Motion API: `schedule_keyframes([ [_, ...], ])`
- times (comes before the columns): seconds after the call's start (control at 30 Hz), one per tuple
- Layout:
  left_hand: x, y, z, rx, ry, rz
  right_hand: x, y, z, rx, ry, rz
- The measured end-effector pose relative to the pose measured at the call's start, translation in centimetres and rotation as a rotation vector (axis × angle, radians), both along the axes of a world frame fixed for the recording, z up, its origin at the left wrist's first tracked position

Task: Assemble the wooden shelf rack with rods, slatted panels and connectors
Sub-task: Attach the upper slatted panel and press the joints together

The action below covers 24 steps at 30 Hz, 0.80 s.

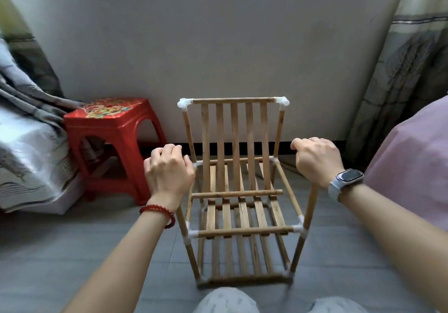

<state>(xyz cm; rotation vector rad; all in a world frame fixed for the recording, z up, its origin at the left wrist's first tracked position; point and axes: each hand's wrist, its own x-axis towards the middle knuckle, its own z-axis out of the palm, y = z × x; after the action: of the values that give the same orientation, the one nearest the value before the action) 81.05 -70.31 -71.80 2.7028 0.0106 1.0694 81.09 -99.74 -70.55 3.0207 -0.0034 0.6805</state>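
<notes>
So no readable writing anywhere, just the half-built wooden rack (238,191) standing on the grey floor (72,240) by the wall, left hand (168,173) and right hand (317,161) each curled over a front post top, red stool (114,128) off left.

Left hand (168,172) and right hand (316,161) — both curled, knuckles up, forearms extended forward
</notes>
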Motion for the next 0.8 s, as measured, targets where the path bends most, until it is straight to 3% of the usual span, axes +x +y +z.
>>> schedule_keyframes([
  [0.1, -0.6, -0.3, 0.3, 0.041, 0.123, 0.041, -0.7, 0.3, 0.4, -0.181, 0.071, -0.071],
  [0.17, -1.5, -0.4, 0.1, 0.079, 0.095, 0.044, -1.6, 0.6, 0.5, -0.238, 0.009, -0.066],
  [0.27, -2.9, -1.2, -1.0, 0.165, -0.150, -0.093, -2.4, 2.7, -0.9, -0.176, -0.283, 0.234],
  [0.3, -3.3, -1.7, -1.8, 0.206, -0.215, -0.177, -2.4, 3.6, -1.8, -0.129, -0.299, 0.361],
  [0.37, -3.8, -2.7, -3.6, 0.286, -0.217, -0.302, -2.1, 5.4, -4.0, -0.039, -0.109, 0.460],
  [0.5, -2.9, -3.7, -7.7, 0.311, -0.024, -0.337, 0.8, 6.9, -10.0, 0.063, 0.335, 0.336],
  [0.57, -1.6, -3.9, -10.2, 0.312, 0.101, -0.372, 2.5, 6.9, -12.7, 0.109, 0.428, 0.303],
  [0.67, 0.7, -3.9, -13.8, 0.220, 0.449, -0.316, 5.5, 6.9, -15.8, 0.151, 0.510, 0.265],
  [0.8, 3.4, -4.0, -18.3, 0.179, 0.693, -0.218, 8.8, 7.6, -18.3, 0.108, 0.514, 0.267],
])
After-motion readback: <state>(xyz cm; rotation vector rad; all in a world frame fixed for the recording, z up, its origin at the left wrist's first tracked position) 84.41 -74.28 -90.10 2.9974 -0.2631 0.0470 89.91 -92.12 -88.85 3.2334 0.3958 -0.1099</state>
